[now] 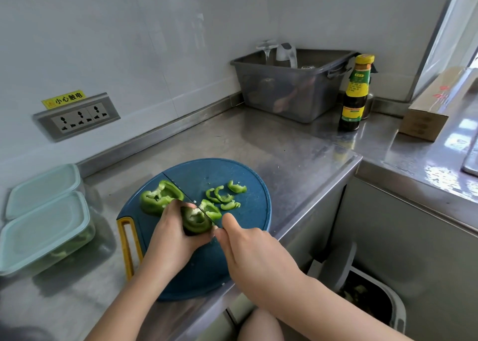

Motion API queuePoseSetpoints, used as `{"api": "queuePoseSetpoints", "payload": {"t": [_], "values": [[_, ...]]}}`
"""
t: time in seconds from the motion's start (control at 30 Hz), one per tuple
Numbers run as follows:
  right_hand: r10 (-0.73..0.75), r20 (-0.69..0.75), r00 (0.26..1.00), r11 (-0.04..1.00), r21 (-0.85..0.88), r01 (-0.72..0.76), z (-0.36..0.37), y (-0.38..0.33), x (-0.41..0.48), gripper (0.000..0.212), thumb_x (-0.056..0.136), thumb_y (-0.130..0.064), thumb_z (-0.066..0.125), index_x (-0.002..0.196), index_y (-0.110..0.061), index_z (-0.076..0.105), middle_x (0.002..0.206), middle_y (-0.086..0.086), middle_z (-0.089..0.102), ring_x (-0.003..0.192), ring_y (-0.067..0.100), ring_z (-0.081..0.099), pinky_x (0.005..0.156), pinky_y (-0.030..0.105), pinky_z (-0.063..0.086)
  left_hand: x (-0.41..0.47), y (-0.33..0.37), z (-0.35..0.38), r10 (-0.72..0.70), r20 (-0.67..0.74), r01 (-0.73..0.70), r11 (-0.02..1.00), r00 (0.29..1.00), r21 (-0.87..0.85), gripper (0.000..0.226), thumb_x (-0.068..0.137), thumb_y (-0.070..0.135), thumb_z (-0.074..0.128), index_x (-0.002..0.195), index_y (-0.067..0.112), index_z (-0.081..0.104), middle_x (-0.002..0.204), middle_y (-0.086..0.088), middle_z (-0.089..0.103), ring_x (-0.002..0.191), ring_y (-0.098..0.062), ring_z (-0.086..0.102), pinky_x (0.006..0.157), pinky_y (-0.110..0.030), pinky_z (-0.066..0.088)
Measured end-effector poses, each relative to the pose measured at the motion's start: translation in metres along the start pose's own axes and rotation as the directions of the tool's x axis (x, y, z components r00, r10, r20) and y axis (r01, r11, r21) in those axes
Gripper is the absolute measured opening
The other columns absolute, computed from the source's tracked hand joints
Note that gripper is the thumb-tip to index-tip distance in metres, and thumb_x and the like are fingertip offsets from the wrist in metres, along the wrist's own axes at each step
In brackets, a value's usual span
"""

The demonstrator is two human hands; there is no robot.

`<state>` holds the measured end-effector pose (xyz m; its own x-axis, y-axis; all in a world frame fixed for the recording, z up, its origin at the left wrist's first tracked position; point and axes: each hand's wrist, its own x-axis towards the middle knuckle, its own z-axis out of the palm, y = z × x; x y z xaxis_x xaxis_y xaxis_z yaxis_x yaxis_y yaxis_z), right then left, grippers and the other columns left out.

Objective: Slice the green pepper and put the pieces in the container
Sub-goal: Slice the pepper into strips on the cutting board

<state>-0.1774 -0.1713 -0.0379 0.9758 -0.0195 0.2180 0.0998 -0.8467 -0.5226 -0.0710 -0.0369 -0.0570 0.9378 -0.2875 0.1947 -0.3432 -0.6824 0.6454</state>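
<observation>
So the left hand [170,234] is clamped over the pepper chunk [196,220], fingers curled round its far side and bunched together. I figure that's to pin it to the round blue cutting board [248,211] and keep it from rolling. The right hand [248,250] is wrapped round the knife [176,183] with the thumb laid along the top. You can't really see the handle, just the thin dark blade running diagonally across the board.

The blade meets the chunk on its open cut end, right beside the left fingertips [190,206], so that's pretty tight. The finished slices [225,198] sit on the right of the blade, out of the way. Another pepper half [155,198] waits just behind the left hand. The container [44,232] is off to the left on the steel counter with its lid on, so nothing's going in yet.
</observation>
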Motion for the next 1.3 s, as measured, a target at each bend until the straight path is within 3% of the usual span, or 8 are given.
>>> {"api": "queuePoseSetpoints", "payload": {"t": [0.23, 0.33, 0.4, 0.57, 0.67, 0.73, 0.87, 1.3], "values": [[-0.010, -0.029, 1.000, 0.993, -0.114, 0.007, 0.008, 0.002, -0.006, 0.024, 0.101, -0.041, 0.018, 0.087, -0.021, 0.020, 0.056, -0.001, 0.033, 0.044, 0.020, 0.028, 0.041, 0.032, 0.018, 0.001, 0.001, 0.002, 0.056, -0.015, -0.056, 0.998, 0.998, 0.008, 0.072, 0.056, 0.024, 0.088, 0.117, 0.017, 0.050, 0.118, -0.003, 0.058, 0.108, -0.022, 0.055, 0.078, -0.026, 0.037], [0.110, -0.037, 0.993, 0.966, -0.232, -0.116, 0.013, 0.000, -0.006, 0.024, 0.097, -0.039, 0.026, 0.081, -0.022, 0.020, 0.045, -0.004, 0.011, 0.034, 0.012, 0.006, 0.035, 0.026, 0.003, 0.000, 0.003, 0.002, 0.052, -0.011, -0.052, 0.999, 0.999, 0.003, 0.072, 0.057, 0.022, 0.087, 0.118, 0.016, 0.050, 0.119, -0.003, 0.058, 0.110, -0.022, 0.053, 0.080, -0.025, 0.037], [0.138, -0.076, 0.988, 0.961, -0.233, -0.152, 0.016, -0.001, -0.003, 0.023, 0.091, -0.039, 0.030, 0.078, -0.022, 0.022, 0.046, -0.003, -0.002, 0.036, 0.013, -0.008, 0.037, 0.023, -0.007, 0.000, 0.003, 0.001, 0.052, -0.007, -0.052, 0.999, 0.999, 0.008, 0.072, 0.056, 0.022, 0.087, 0.118, 0.016, 0.049, 0.118, -0.003, 0.058, 0.110, -0.022, 0.053, 0.081, -0.027, 0.038], [0.095, -0.104, 0.990, 0.961, -0.249, -0.119, 0.013, 0.000, -0.006, 0.025, 0.089, -0.039, 0.031, 0.073, -0.020, 0.036, 0.048, -0.004, -0.005, 0.039, 0.013, -0.012, 0.041, 0.021, -0.010, -0.001, 0.005, 0.000, 0.039, 0.002, -0.039, 0.999, 0.999, -0.007, 0.067, 0.059, 0.022, 0.086, 0.114, 0.017, 0.050, 0.112, 0.003, 0.058, 0.103, -0.014, 0.051, 0.080, -0.025, 0.036], [0.082, -0.104, 0.991, 0.962, -0.251, -0.106, 0.014, 0.001, -0.007, 0.025, 0.086, -0.038, 0.038, 0.070, -0.021, 0.029, 0.053, -0.003, -0.010, 0.041, 0.015, -0.015, 0.042, 0.023, -0.012, -0.002, 0.008, -0.002, 0.023, 0.011, -0.023, 1.000, 1.000, -0.021, 0.062, 0.061, 0.022, 0.085, 0.111, 0.019, 0.049, 0.102, 0.011, 0.055, 0.093, -0.006, 0.048, 0.071, -0.016, 0.037], [0.119, -0.060, 0.991, 0.953, -0.272, -0.131, 0.008, 0.000, -0.011, 0.026, 0.087, -0.035, 0.043, 0.073, -0.021, 0.026, 0.051, -0.004, -0.006, 0.039, 0.015, -0.010, 0.041, 0.025, -0.009, -0.002, 0.009, -0.004, -0.001, 0.034, 0.003, 0.999, 0.999, -0.052, 0.055, 0.063, 0.024, 0.084, 0.104, 0.020, 0.049, 0.093, 0.017, 0.056, 0.082, -0.001, 0.052, 0.062, -0.005, 0.036], [0.087, 0.048, 0.995, 0.978, -0.196, -0.076, 0.005, 0.001, -0.013, 0.022, 0.103, -0.036, 0.020, 0.090, -0.018, 0.024, 0.057, -0.002, 0.029, 0.044, 0.018, 0.027, 0.042, 0.032, 0.013, -0.001, 0.008, -0.003, -0.015, 0.047, 0.018, 0.998, 0.999, -0.066, 0.049, 0.063, 0.025, 0.084, 0.097, 0.017, 0.050, 0.090, 0.013, 0.060, 0.081, 0.007, 0.053, 0.059, -0.004, 0.038], [0.161, 0.193, 0.968, 0.973, -0.198, -0.123, 0.003, -0.010, 0.024, 0.009, 0.099, -0.015, 0.033, 0.092, -0.014, 0.027, 0.067, 0.001, 0.041, 0.054, 0.023, 0.035, 0.043, 0.028, 0.017, -0.001, 0.007, -0.002, -0.019, 0.060, 0.022, 0.998, 0.998, -0.052, 0.046, 0.062, 0.020, 0.084, 0.090, 0.016, 0.049, 0.082, 0.008, 0.062, 0.075, 0.002, 0.056, 0.054, -0.010, 0.038]]}}
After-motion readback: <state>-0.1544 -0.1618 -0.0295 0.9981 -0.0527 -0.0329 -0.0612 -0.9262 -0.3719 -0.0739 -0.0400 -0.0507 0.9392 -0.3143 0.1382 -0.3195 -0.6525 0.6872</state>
